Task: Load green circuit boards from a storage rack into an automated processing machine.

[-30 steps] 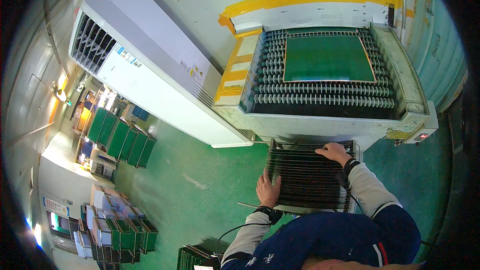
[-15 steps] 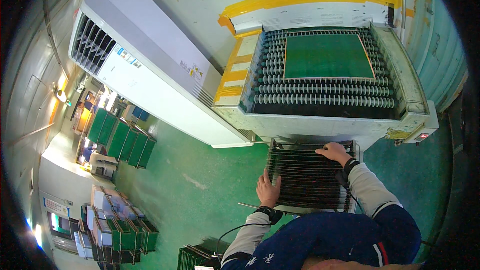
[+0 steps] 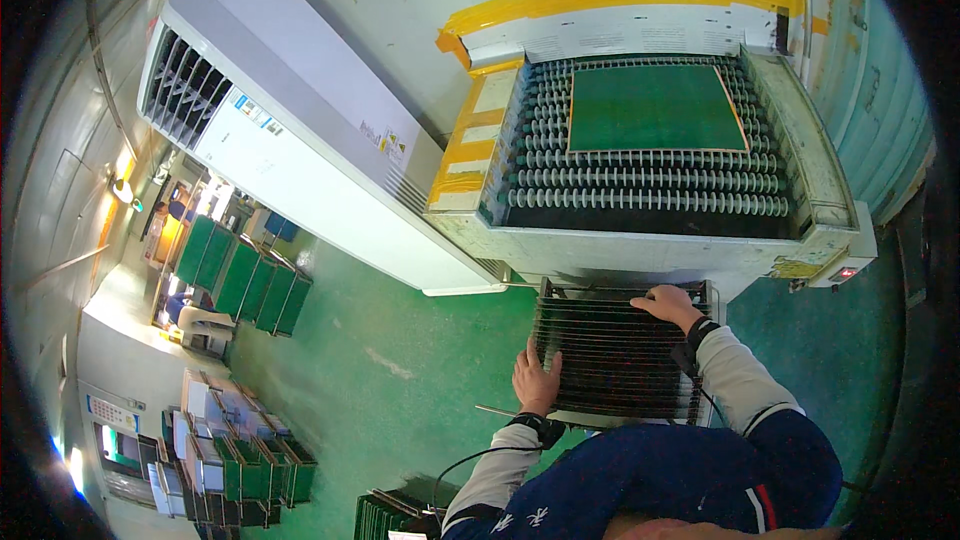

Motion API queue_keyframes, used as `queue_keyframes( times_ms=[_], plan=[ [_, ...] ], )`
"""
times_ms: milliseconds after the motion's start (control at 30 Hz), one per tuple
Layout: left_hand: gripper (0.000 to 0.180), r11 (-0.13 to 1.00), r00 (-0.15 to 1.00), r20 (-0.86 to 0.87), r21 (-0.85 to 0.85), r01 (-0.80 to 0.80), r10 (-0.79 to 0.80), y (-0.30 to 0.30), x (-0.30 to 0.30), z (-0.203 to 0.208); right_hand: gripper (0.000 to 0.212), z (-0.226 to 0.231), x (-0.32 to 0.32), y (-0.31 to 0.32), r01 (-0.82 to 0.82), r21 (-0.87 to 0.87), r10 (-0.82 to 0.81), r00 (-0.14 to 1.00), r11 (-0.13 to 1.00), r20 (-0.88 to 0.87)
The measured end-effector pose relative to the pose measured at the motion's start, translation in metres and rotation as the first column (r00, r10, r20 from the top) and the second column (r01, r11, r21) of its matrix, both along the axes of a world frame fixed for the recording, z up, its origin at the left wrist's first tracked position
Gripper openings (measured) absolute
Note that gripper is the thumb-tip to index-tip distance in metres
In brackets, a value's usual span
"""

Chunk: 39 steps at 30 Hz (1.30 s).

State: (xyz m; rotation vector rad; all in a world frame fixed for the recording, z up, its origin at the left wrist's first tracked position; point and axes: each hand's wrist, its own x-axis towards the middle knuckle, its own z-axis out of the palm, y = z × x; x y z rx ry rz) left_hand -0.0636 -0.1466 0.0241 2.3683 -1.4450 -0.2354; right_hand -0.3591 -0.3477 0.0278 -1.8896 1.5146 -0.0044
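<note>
A slotted rack (image 3: pixel 615 360) with dark, thin bars running across it stands in front of me, just below the front of a roller machine. At its left edge is my left hand (image 3: pixel 537 383), thumb on the inner side and fingers along the outer side. My right hand (image 3: pixel 672 307) rests on the rack's far right part, its fingers bent over the bars; the fingertips are partly hidden. Above, a green rectangular board (image 3: pixel 655 108) lies flat on the machine's rollers (image 3: pixel 640 202), out of reach of both hands.
A tall white air conditioner (image 3: pixel 330 170) slants at the left of the machine. Racks of green boards (image 3: pixel 240 275) stand on the left, with more racks (image 3: pixel 235 450) below them. Another rack of boards (image 3: pixel 390 517) is near my left arm. A person (image 3: pixel 190 315) bends over farther back.
The green board has shifted slightly away from me on the rollers. Both my hands and the rack stay where they were.
</note>
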Motion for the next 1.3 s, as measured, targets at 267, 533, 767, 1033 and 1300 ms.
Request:
queue_keyframes(
  times_ms=[267,533,767,1033,1300],
  plan=[
    [0.076,0.998,0.999,0.051,-0.060,0.011,-0.008,0.002,0.002,-0.006,0.073,-0.009,0.000,0.000,-0.010,-0.051,0.010,1.000,0.999,-0.008],
    [0.077,0.999,1.000,0.023,-0.031,-0.012,0.012,0.002,-0.001,0.001,0.073,-0.009,0.001,0.001,-0.043,-0.028,0.043,0.999,0.999,0.006],
    [0.075,0.993,0.999,0.043,-0.114,0.012,-0.008,0.003,-0.001,0.003,0.065,-0.014,0.005,0.007,-0.097,-0.260,0.117,0.991,0.961,0.063],
    [0.077,0.995,0.999,0.037,-0.098,-0.022,0.025,0.006,-0.001,0.003,0.041,0.027,-0.001,0.023,-0.265,-0.390,0.302,0.953,0.882,0.034],
    [0.077,0.996,1.000,0.000,-0.084,-0.029,0.029,0.008,0.003,0.003,0.021,0.114,-0.007,0.023,-0.249,-0.617,0.265,0.962,0.747,-0.067]
  ],
)
